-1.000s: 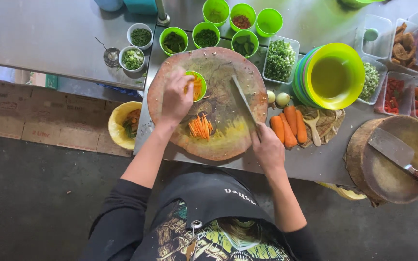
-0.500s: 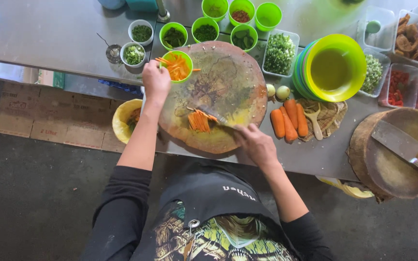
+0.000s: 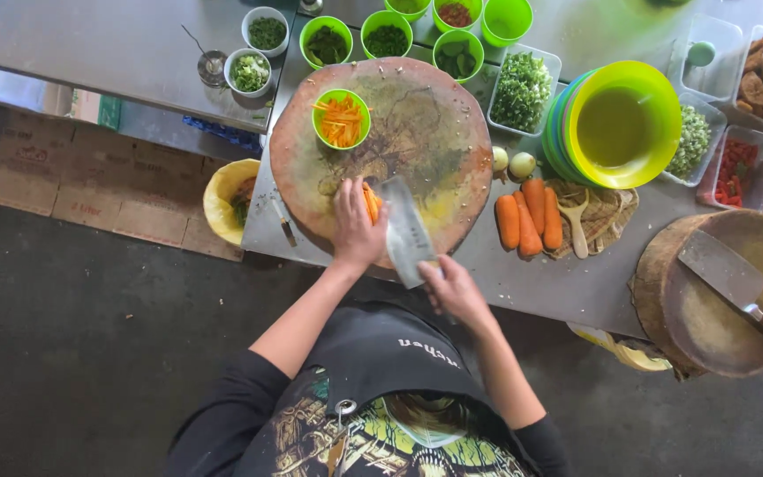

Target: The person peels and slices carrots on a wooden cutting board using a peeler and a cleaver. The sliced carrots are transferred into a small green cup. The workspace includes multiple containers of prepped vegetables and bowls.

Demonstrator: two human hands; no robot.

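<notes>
On the round wooden chopping board (image 3: 417,115), the left hand (image 3: 355,225) is cupping loosely curled fingers against orange carrot strips (image 3: 371,201), the right hand (image 3: 449,287) is gripping a flat steel cleaver (image 3: 404,231), while flattened brown printed cardboard boxes (image 3: 90,190) are lying on the floor at left.

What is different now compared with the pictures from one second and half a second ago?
The left hand left the green bowl and came back to the carrot strips. The knife, in the right hand, now lies flat beside them. The whole carrots stayed.
</notes>
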